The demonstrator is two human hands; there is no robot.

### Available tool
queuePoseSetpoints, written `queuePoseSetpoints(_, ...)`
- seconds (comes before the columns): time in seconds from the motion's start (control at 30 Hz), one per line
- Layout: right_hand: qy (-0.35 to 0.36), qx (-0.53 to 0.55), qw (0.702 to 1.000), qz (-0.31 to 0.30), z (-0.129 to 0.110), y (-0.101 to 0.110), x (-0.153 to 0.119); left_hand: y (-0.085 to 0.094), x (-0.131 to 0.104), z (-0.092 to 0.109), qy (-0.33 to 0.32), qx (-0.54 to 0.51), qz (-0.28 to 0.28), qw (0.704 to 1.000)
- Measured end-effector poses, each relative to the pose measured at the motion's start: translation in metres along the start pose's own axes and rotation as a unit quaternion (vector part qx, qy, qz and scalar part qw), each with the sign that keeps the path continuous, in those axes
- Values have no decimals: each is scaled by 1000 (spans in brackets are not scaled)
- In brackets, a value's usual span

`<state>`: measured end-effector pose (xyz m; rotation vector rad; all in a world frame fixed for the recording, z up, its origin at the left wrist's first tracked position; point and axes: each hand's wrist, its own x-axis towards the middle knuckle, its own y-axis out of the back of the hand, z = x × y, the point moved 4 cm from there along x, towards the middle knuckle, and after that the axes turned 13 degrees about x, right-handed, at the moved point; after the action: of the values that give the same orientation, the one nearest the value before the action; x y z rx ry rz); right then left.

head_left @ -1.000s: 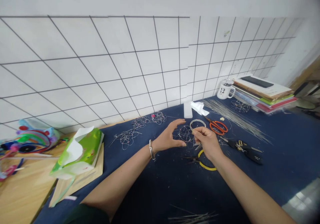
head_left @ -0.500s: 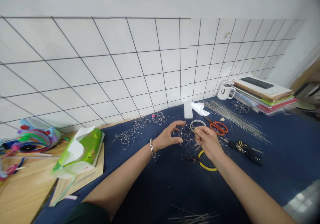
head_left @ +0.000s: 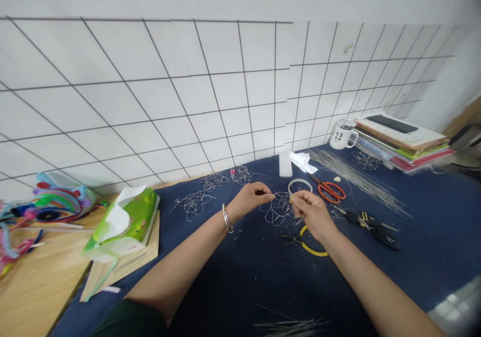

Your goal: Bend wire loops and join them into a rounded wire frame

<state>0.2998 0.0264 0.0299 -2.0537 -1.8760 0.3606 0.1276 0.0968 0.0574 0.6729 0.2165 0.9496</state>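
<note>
Above the blue cloth, my left hand (head_left: 248, 200) has thumb and forefinger pinched together, a silver bangle (head_left: 226, 219) at its wrist. My right hand (head_left: 311, 212) pinches too, a short gap to the right. Whatever is between the fingertips of either hand is too fine to make out. Behind and below the gap lies a loose tangle of thin wire (head_left: 277, 211). A pale ring (head_left: 300, 181) sits just beyond the right fingertips. Yellow-handled pliers (head_left: 313, 249) lie under the right wrist, partly hidden by it. Orange-handled scissors (head_left: 331, 192) rest to the right.
More wire tangles (head_left: 196, 204) lie at the left, and straight wires (head_left: 356, 181) at the right. Keys with a black fob (head_left: 381, 234), a white mug (head_left: 342, 135) and stacked folders (head_left: 404, 139) stand right. A tissue pack (head_left: 130, 221) lies left. Cut wires (head_left: 291, 327) lie at the near edge.
My left hand has closed from spread fingers into a pinch. My right hand stays pinched in nearly the same place. The whole view has shifted slightly.
</note>
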Motion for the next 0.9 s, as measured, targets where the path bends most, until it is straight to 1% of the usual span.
queuePoseSetpoints(0.27,-10,-16,1000,-19,4,-1,0,-6,-2,-3,59,-25,-26,998)
queuePoseSetpoints(0.37,-29,-23,999,-26,6,0,1,-7,-2,-6,72,-45,-30,996)
queuePoseSetpoints(0.47,-44,-23,999,-9,5,4,3,-6,0,-12,77,-51,-22,995)
queuePoseSetpoints(0.53,-34,-7,999,18,1,8,5,-4,2,-16,81,-45,-7,996)
queuePoseSetpoints(0.6,-19,14,999,25,-5,9,5,-3,4,-19,84,-44,8,995)
queuePoseSetpoints(0.67,-20,21,1000,-1,-9,6,4,-3,5,-21,83,-54,14,995)
queuePoseSetpoints(0.77,-45,3,997,-57,-10,0,2,-4,6,-22,75,-86,12,993)
queuePoseSetpoints(0.83,-58,-13,995,-75,-9,-1,2,-4,6,-21,67,-123,3,990)
queuePoseSetpoints(0.9,-65,-23,995,-78,-6,0,2,-5,6,-20,66,-162,-8,985)
